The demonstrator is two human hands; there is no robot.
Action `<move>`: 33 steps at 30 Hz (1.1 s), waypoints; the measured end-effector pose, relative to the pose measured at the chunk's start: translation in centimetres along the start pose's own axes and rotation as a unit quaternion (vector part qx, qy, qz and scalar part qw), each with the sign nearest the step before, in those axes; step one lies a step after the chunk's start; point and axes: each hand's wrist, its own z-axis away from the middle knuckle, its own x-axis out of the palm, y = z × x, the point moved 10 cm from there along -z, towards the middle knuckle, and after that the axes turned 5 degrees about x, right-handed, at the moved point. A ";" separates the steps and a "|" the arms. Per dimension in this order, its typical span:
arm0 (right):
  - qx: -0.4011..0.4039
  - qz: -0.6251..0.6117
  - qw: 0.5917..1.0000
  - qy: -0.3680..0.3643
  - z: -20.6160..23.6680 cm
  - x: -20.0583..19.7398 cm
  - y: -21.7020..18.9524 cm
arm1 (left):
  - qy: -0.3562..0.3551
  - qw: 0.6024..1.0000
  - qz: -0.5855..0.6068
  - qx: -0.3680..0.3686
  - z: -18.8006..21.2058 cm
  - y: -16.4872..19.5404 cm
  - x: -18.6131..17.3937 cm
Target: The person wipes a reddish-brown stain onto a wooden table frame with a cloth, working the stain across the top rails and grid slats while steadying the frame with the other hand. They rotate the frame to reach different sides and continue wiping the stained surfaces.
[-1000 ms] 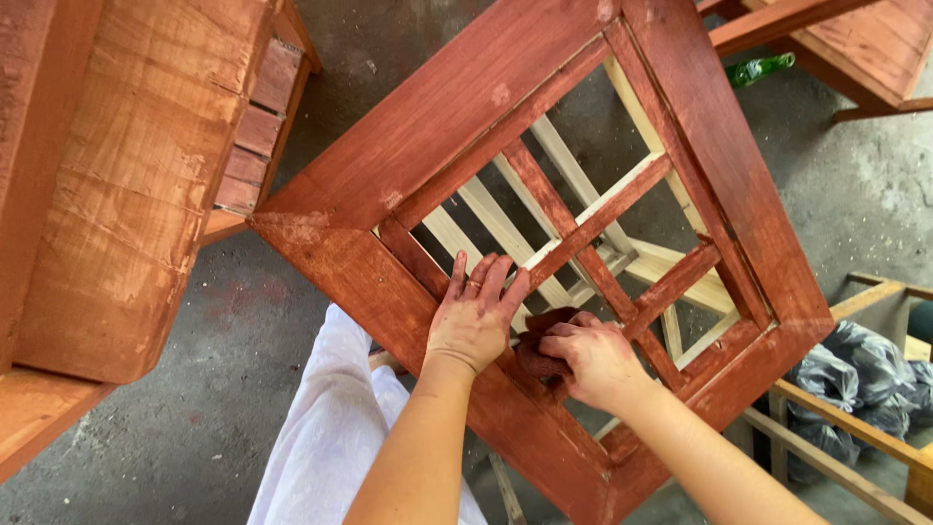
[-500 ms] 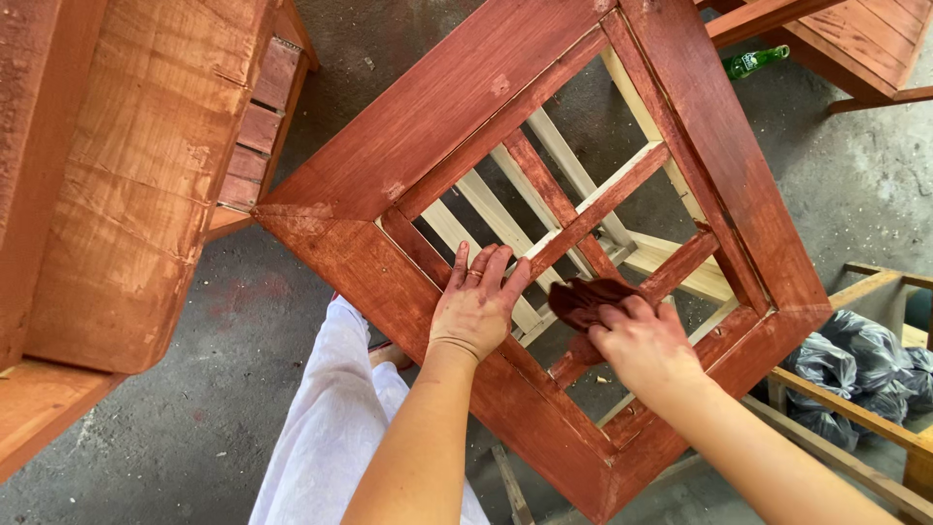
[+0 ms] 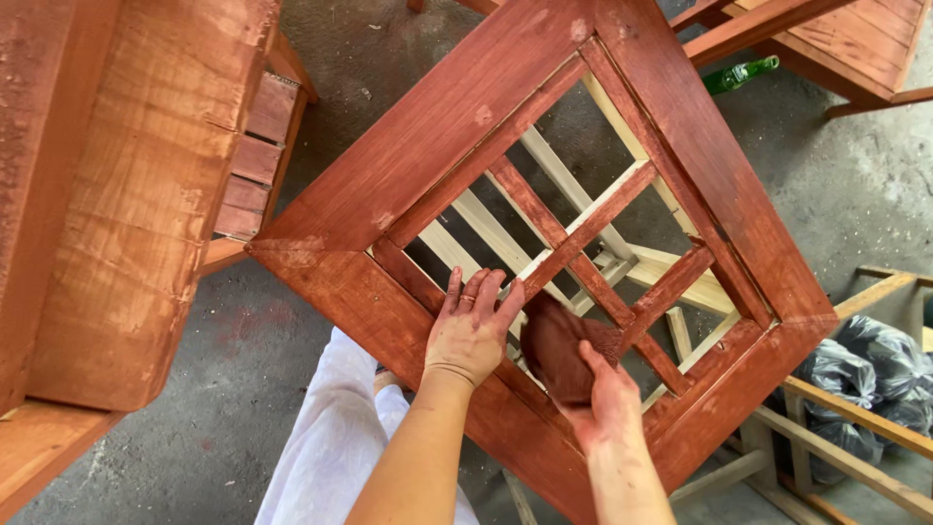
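My left hand (image 3: 473,335) lies flat and spread on the red-stained wooden frame (image 3: 428,146), steadying it. My right hand (image 3: 607,403) grips a soft, limp staining rag (image 3: 554,348) against the lattice bars. The frame looks stiff and heavy, best held by its broad rim.

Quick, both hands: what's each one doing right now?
Left hand: open, flat on the red wooden frame.
Right hand: closed on a dark red cloth.
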 end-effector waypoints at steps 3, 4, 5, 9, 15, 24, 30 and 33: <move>0.040 -0.220 0.975 -0.018 -0.1 1.7 -0.1 | -0.016 1.000 -0.001 -0.011 0.0 0.0 0.3; 0.038 -0.290 0.956 -0.028 0.1 2.5 -0.6 | -0.013 1.000 -0.007 -0.011 0.0 0.0 0.2; 0.024 -0.305 0.952 -0.020 0.2 3.0 -1.2 | -0.009 1.000 -0.011 -0.010 0.0 0.1 0.2; -0.023 -0.249 0.968 -0.017 0.3 7.3 -2.2 | -0.033 0.999 -0.010 -0.015 0.0 0.2 0.6; 0.067 -0.240 0.964 -0.096 -0.6 7.7 -2.6 | -0.042 0.999 -0.012 -0.008 0.0 0.5 0.8; 0.028 -0.254 0.963 -0.088 -0.5 10.0 -2.5 | -0.011 1.000 -0.025 0.001 -0.1 0.7 0.2; 0.124 -0.248 0.942 -0.190 -1.8 10.3 -2.7 | 0.013 0.999 -0.033 -0.002 0.0 0.4 0.0; 0.111 -0.310 0.918 -0.221 -1.6 7.6 -3.6 | 0.026 0.999 -0.033 0.004 0.0 0.7 -0.2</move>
